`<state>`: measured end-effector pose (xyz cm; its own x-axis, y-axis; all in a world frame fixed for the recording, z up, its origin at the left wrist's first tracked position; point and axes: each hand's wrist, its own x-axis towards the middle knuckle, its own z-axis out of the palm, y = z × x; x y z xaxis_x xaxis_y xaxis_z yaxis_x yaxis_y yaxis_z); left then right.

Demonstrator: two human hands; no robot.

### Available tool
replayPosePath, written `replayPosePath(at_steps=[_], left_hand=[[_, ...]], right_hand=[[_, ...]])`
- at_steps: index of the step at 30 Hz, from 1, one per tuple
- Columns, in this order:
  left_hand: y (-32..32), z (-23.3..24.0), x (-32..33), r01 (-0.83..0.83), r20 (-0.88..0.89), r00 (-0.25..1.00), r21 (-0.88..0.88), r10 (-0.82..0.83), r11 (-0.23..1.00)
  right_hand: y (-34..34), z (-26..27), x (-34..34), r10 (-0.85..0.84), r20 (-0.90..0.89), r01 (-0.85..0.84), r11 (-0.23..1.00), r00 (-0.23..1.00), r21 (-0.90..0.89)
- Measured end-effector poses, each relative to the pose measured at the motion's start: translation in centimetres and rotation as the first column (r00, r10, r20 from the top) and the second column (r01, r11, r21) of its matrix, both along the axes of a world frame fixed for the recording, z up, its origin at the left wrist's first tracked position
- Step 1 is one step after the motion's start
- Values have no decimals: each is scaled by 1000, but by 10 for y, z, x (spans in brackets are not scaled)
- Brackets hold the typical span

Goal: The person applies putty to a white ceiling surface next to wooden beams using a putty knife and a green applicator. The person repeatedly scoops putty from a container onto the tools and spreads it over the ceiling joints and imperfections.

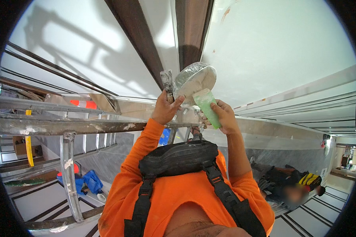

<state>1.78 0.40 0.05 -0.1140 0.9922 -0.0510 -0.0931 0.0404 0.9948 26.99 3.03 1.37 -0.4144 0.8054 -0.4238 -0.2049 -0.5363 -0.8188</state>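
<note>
In front of my chest my left hand [166,108] grips the dark, compound-smeared handle of a putty knife [167,81], its thumb against a round bowl [185,78]. The bowl is tilted, coated white outside, and holds beige filler paste [200,81]. From the other side my right hand [224,115] pinches a flat green spreader [208,108] between thumb and fingers. Whitish paste covers the spreader's far end, which lies at the bowl's lower rim. How much the left fingers carry the bowl is hidden behind it.
Metal scaffold rails [44,126] cross on the left, with an upright post [69,174]. Beyond them lie an orange traffic cone [84,104] and blue sheeting [92,182]. A white wall [273,53] with brown strips [192,32] stands ahead. People [287,183] are down at the right.
</note>
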Motion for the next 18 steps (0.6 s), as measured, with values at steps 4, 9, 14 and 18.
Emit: replayPosePath(at_steps=[4, 9, 14, 18], left_hand=[[-1, 3, 0, 21, 5, 1000, -29, -21, 999], [-5, 15, 3, 47, 11, 999, -53, -46, 997], [-5, 0, 0, 74, -31, 997, -47, -75, 996], [-4, 1, 1, 111, -10, 994, -76, -112, 991]], right_hand=[[8, 1, 2, -7, 4, 7, 1000, 1000, 17], [18, 5, 6, 11, 33, -12, 999, 999, 34], [29, 7, 6, 31, 55, -34, 998, 998, 60], [36, 14, 1, 18, 110, -25, 997, 994, 67]])
